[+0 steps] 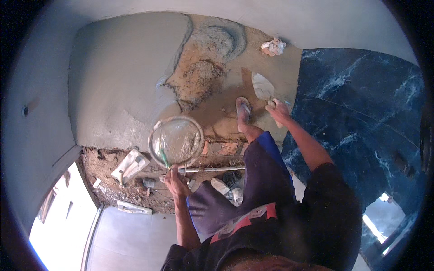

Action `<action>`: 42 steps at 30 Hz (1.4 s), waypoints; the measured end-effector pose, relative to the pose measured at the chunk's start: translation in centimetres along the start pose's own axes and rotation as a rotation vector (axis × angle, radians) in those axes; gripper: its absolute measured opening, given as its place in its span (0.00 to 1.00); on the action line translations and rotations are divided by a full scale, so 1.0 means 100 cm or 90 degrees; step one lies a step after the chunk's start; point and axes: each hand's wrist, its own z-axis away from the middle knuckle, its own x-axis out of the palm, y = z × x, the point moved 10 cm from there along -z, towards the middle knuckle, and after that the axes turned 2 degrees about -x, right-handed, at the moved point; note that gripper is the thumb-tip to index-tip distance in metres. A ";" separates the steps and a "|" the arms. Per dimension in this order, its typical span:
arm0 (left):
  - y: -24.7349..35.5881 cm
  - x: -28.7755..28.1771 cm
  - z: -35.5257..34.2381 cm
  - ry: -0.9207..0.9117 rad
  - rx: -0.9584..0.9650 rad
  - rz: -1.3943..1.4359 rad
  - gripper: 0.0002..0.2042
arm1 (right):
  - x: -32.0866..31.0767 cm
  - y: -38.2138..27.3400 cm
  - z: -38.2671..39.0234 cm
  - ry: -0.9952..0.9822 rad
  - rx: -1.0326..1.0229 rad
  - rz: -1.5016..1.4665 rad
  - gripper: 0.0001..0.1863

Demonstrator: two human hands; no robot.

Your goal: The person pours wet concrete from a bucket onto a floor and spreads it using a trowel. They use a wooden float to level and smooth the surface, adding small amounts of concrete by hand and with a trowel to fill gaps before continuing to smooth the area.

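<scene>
**A floor in patches**

Smooth grey mortar covers the far left, ending in a ragged edge. To its right is a sandy stretch, with a rough patch against the mortar, a crumpled wad at the far end and a sandalled foot planted on it. Farther right I see dark blue tiles, veined white. Nearer, on the left, runs a strip of dirt bearing a white float, a pipe and smaller clutter. Another float lies at its near edge, beside pale tiles.
</scene>
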 end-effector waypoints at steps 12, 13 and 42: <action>0.036 0.281 -0.075 -0.182 -0.031 -0.108 0.21 | 0.082 -0.098 -0.258 -0.018 -0.229 -0.059 0.20; 0.034 0.288 -0.075 -0.138 -0.031 -0.110 0.23 | 0.080 -0.097 -0.274 -0.010 -0.227 -0.050 0.20; 0.006 0.257 -0.212 -0.108 0.067 -0.420 0.19 | 0.039 0.043 -0.444 0.117 -0.158 0.097 0.30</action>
